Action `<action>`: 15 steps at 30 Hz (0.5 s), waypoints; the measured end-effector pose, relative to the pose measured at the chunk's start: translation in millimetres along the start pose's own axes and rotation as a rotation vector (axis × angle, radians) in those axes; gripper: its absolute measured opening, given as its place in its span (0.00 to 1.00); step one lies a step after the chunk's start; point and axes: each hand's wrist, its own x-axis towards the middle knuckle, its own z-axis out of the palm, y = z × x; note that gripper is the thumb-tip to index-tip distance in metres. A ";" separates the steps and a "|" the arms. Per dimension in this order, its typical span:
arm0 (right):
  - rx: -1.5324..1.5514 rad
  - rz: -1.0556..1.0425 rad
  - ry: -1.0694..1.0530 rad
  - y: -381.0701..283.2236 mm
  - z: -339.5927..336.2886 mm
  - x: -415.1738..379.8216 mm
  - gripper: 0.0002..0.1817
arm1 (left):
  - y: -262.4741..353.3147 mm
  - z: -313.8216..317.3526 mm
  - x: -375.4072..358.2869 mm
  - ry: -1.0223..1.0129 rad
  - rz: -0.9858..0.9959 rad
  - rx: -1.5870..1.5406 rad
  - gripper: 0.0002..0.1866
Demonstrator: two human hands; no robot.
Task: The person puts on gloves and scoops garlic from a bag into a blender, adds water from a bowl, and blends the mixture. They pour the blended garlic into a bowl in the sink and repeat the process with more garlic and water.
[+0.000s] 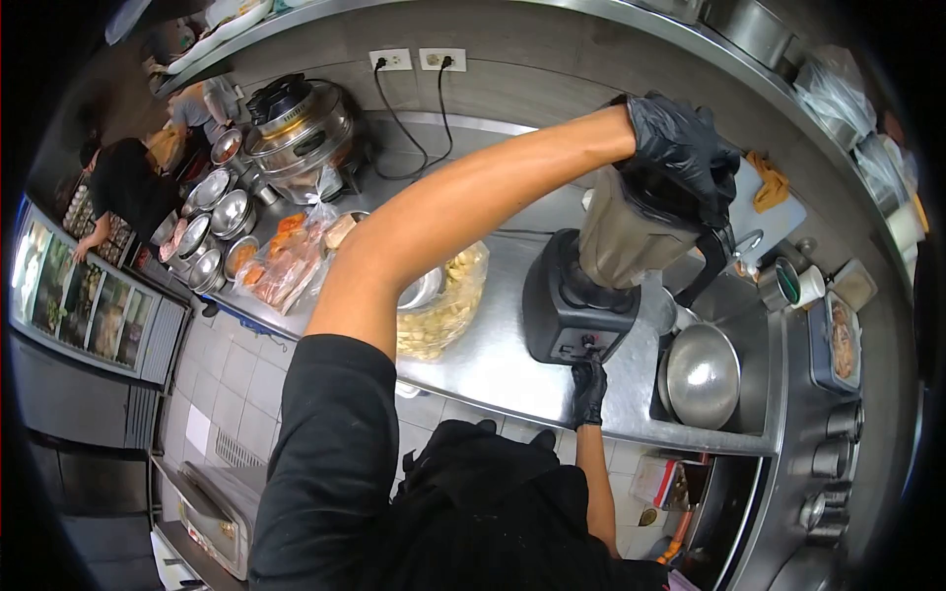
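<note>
A blender stands on the steel counter, with a black base (567, 320) and a clear jar (631, 231) holding a greyish-brown content. My left hand (680, 148), in a black glove, reaches across and grips the black lid on top of the jar. At the front of the base my right hand (589, 392), also gloved, has its fingers at the control knob (590, 341). The jar's black handle (705, 271) points toward the sink. Left of the blender lies a clear bag of pale yellow cut pieces (443, 305), partly behind my left forearm.
A sink with a steel bowl (703, 376) is on the right. Plastic bags of food (291, 261), several steel bowls (232, 212) and a large round appliance (305, 138) fill the counter's left. Two cords run to wall outlets (414, 60). Other people (133, 187) work at the far left.
</note>
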 end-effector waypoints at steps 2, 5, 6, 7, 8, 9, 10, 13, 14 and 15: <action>0.013 -0.061 -0.055 6.2 -4.1 3.4 0.13 | -2.3 1.0 2.2 -0.051 0.048 -0.076 0.35; -0.002 -0.088 -0.050 3.0 -7.8 -1.0 0.10 | -8.5 9.4 8.4 0.042 0.130 -0.130 0.34; 0.025 -0.098 -0.028 2.8 -4.1 -3.2 0.10 | -8.5 9.4 6.4 0.085 0.133 -0.113 0.33; 0.002 -0.093 0.007 2.2 -1.7 -3.6 0.10 | -6.5 10.3 7.0 0.088 0.154 -0.122 0.33; -0.022 -0.084 0.038 2.0 1.3 -4.2 0.10 | -4.8 12.5 7.0 0.095 0.098 -0.061 0.34; -0.004 -0.090 0.042 1.6 5.0 -4.2 0.12 | -3.2 13.9 7.3 0.102 0.038 0.003 0.36; -0.001 -0.093 0.050 -4.6 6.7 -5.9 0.12 | -1.2 13.1 7.3 0.102 0.045 0.000 0.36; -0.131 -0.026 -0.003 -16.3 11.5 -11.5 0.16 | 1.7 10.9 9.6 -0.022 -0.061 0.054 0.42; -0.145 0.063 0.020 -16.0 12.6 -12.5 0.17 | 0.1 12.7 12.3 -0.025 -0.057 0.053 0.42; -0.160 0.152 0.044 -15.4 13.5 -14.2 0.19 | -1.6 14.8 14.4 -0.011 -0.054 0.065 0.43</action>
